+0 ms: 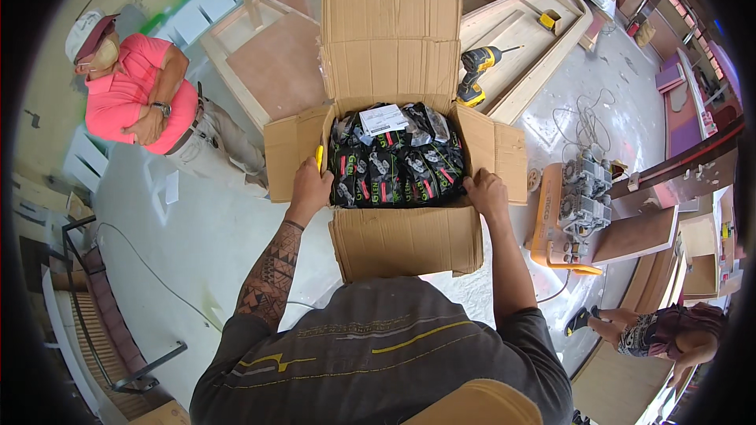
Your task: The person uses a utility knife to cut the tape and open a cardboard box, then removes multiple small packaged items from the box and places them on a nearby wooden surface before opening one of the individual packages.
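An opened cardboard box (405, 242) is in front of me, its flaps folded outward. Inside it are several black plastic packages (398, 169) with green and pink print, and a white paper slip (383, 120) lies on top. At the box's left wall, my left hand (309, 187) is closed around a slim yellow tool (320, 158) that looks like a box cutter. My right hand (486, 190) grips the right side of the box near its front corner, with the fingertips partly hidden at the packages.
A cordless drill (478, 75) and wooden panel frames (264, 51) are beyond the box. An orange air compressor (549, 216) stands to the right, with cables (584, 122) on the floor. A person in a pink shirt (150, 98) stands at left; another person (669, 334) is at lower right.
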A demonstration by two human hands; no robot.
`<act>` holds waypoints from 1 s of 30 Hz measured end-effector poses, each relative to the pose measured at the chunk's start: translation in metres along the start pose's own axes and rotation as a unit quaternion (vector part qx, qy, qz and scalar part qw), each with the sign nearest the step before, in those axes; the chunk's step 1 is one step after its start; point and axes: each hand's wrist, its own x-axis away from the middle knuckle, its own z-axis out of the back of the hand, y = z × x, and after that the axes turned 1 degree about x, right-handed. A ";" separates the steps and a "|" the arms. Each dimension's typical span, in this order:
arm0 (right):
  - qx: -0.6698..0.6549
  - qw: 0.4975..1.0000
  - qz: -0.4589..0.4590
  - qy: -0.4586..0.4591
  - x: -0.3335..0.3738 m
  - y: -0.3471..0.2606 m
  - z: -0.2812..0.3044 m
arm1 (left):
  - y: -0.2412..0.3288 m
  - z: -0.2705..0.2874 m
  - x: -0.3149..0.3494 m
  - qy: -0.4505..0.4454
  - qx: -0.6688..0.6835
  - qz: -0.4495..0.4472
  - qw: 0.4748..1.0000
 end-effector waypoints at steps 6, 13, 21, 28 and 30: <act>-0.065 0.993 0.096 0.023 0.015 -0.008 -0.001 | -0.005 0.008 0.002 -0.007 0.046 -0.024 0.999; -0.116 0.987 0.113 -0.016 0.057 -0.026 0.018 | 0.015 0.044 -0.002 -0.013 0.056 -0.042 0.997; -0.172 0.984 0.006 0.052 0.077 -0.050 0.004 | 0.012 0.038 -0.052 -0.014 0.079 -0.100 0.992; -0.125 0.991 0.038 0.041 0.081 -0.055 -0.004 | -0.022 -0.008 -0.088 -0.017 0.040 -0.137 0.990; -0.113 0.992 0.039 0.029 0.083 -0.058 0.003 | -0.027 -0.009 -0.089 -0.060 0.050 -0.125 0.989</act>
